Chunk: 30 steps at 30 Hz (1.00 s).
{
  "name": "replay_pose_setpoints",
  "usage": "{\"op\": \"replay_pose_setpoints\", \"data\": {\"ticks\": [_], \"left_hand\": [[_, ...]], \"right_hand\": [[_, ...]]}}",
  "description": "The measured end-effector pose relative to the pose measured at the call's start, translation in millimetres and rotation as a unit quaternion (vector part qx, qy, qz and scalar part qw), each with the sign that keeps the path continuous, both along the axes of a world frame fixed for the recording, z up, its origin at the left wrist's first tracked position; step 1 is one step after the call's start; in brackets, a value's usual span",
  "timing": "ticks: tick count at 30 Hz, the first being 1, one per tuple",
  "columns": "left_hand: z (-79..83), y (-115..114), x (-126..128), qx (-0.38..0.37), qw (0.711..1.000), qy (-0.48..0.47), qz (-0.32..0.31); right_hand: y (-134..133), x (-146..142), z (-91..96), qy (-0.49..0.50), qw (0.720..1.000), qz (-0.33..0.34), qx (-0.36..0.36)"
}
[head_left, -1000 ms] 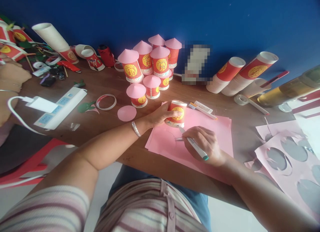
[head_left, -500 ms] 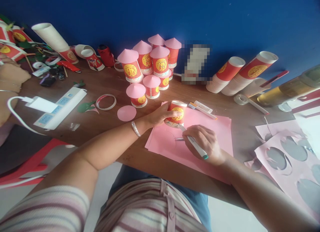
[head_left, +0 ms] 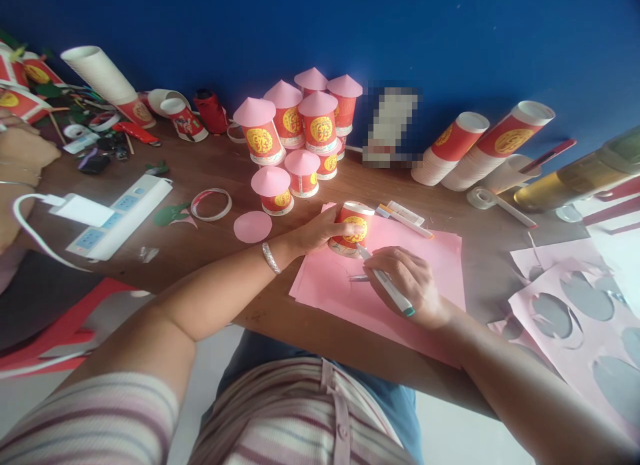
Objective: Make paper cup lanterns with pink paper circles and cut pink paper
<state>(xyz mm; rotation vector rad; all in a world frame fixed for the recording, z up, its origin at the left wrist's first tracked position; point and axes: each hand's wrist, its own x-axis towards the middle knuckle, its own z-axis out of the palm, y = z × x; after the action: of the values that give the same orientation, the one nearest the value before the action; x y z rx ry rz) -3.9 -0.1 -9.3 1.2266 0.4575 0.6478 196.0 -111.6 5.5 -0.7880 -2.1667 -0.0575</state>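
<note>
With the fingers of the right hand (head_left: 407,278), pinches a white marker (head_left: 394,293), putting its tip at the lower edge of the red paper cup (head_left: 357,216). Clasps that cup by its side in the left hand (head_left: 320,232), over pink sheets (head_left: 320,281) on the table (head_left: 210,255); cannot tell how the hidden left fingers lie. Has white pens (head_left: 406,213) near the cup, at the sheets' far edge. Farther back, has red cups with pink cone tops (head_left: 321,130) clustered before a blue wall (head_left: 320,25).

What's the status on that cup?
Left hand gripping red cup over paper. Right hand holding marker, tip near cup's lower edge. Pens at paper's far edge.
</note>
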Motion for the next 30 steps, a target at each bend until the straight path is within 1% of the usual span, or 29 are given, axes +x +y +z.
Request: {"op": "replay_pose_setpoints", "data": {"ticks": [10,19,24,30], "left_hand": [[-1.3,1.0,0.3,0.001,1.000,0.000,-0.009],[0.1,-0.3,0.5,-0.016,1.000,-0.009,0.005],[-1.3,0.4,0.8,-0.014,1.000,-0.011,0.000],[-4.5,1.1,0.2,-0.029,0.999,-0.017,0.000]], "right_hand": [[-0.2,0.8,2.5,0.000,1.000,-0.010,0.000],[-1.4,-1.1,2.1,-0.003,1.000,-0.010,0.007],[-1.8,-1.7,1.7,-0.002,1.000,-0.008,0.009],[-3.7,-4.7,4.6,0.018,0.999,0.011,0.044]]}}
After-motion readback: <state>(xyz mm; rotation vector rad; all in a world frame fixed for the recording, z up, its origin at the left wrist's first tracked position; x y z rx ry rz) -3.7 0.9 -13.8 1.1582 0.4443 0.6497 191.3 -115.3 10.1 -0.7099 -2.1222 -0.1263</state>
